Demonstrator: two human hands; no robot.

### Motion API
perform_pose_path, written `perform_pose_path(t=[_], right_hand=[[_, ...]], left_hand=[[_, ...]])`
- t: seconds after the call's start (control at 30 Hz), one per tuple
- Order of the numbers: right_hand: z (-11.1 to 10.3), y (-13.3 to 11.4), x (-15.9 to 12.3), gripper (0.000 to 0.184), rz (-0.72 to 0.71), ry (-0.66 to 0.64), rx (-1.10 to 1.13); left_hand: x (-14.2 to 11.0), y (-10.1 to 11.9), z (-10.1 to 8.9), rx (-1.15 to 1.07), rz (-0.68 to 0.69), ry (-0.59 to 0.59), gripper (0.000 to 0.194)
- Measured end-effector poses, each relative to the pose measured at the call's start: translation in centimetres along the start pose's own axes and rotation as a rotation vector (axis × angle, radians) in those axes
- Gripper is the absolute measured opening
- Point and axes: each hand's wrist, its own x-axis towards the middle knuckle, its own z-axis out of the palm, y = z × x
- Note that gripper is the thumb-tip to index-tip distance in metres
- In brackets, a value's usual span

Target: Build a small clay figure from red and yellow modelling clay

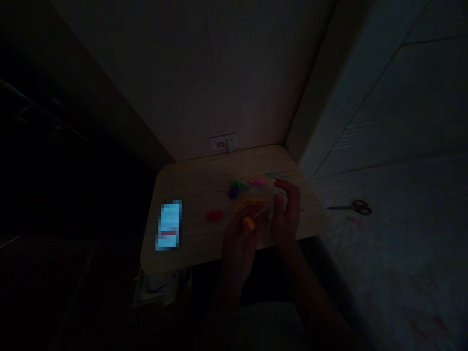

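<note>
In the dim head view, my left hand [239,243] is over the front of a small wooden table [197,243], its fingers curled around a small orange lump [249,224]. Beside it on the right, my right hand [287,214] is raised with thumb and fingers apart and nothing plainly held. Just behind my left hand lies a bumpy yellow strip [252,200]. A red piece [215,215] rests to its left. Farther back are a green piece [239,184], a dark blue lump [233,193] and a pink piece [257,182]. Darkness hides their exact kind.
A lit phone [168,225], its screen blurred, lies on the table's left side. Thin bluish sticks [278,175] are at the back right. Scissors [353,208] lie on the pale surface to the right. A wall socket [224,142] is behind the table.
</note>
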Motion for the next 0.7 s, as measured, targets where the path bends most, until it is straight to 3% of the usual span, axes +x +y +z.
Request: perform_pose_path(t=[0.17, 0.4, 0.7], right_hand=[[-3.2, 2.2, 0.1, 0.028, 0.124, 0.005, -0.053], [-6.6, 4.7, 0.3, 0.025, 0.206, -0.321, -0.219], [-7.6, 8.1, -1.1, 0.023, 0.085, -0.602, -0.560]], left_hand=[[0.7, 0.3, -1.3, -0.007, 0.023, 0.054, 0.041], [1.2, 0.1, -1.3, 0.009, 0.038, 0.076, 0.033], [2.1, -0.9, -3.5, 0.294, 0.027, -0.009, 0.040]])
